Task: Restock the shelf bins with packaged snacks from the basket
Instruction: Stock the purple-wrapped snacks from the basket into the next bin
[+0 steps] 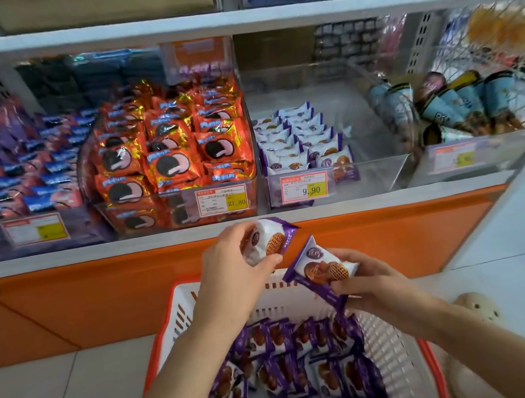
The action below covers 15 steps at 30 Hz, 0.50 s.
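L hand [236, 267] grips waffle pkt [271, 239] at fingertips, R hand [375, 287] pinches 2nd pkt [321, 270], both above basket [170, 322].

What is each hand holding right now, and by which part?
Left hand grips a purple-and-white snack packet around its left end; right hand pinches a second packet along its lower right edge.

Entry 1, left forearm [178, 369]: bare, enters at 7 o'clock, runs up toward 1 o'clock.
Entry 2, left hand [230, 266]: back toward the camera, fingers curled, thumb and fingertips pinching a purple-white packet [269, 239] at its 2 o'clock side.
Entry 3, right forearm [485, 335]: bare, enters at 4 o'clock, runs toward 10 o'clock.
Entry 4, right hand [376, 287]: lower, at 4 o'clock from the left hand, thumb on top, fingers curled under a second packet [322, 272].
Hands near, not touching.
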{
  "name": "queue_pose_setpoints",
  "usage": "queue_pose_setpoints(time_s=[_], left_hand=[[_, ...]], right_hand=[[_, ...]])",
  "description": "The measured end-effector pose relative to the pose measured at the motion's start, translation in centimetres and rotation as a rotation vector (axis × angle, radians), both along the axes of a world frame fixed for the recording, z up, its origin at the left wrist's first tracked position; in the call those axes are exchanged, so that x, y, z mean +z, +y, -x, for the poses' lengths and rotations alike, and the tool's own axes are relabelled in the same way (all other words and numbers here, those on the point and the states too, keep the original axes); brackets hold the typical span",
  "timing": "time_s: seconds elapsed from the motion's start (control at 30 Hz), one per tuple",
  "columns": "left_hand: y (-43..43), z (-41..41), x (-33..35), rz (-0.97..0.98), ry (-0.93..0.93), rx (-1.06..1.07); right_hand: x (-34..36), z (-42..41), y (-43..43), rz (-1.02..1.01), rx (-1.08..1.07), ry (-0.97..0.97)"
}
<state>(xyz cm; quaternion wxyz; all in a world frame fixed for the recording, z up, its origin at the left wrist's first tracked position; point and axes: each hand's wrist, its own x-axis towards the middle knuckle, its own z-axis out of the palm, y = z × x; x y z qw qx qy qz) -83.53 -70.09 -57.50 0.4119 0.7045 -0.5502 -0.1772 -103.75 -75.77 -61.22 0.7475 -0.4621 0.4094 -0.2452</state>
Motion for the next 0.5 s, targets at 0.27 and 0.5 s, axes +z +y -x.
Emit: queue_pose_setpoints(time_s=[0.27, 0.5], left_hand=[[-4.5, 0.0, 0.6, 0.087, -0.328, -0.106], [-7.4, 0.3, -0.6, 0.071, -0.544, -0.230]], right_hand=[[4.7, 1.8, -4.5, 0.226, -0.053, -0.031], [8.0, 0.8, -11.8, 0.686, -0.249, 0.281]])
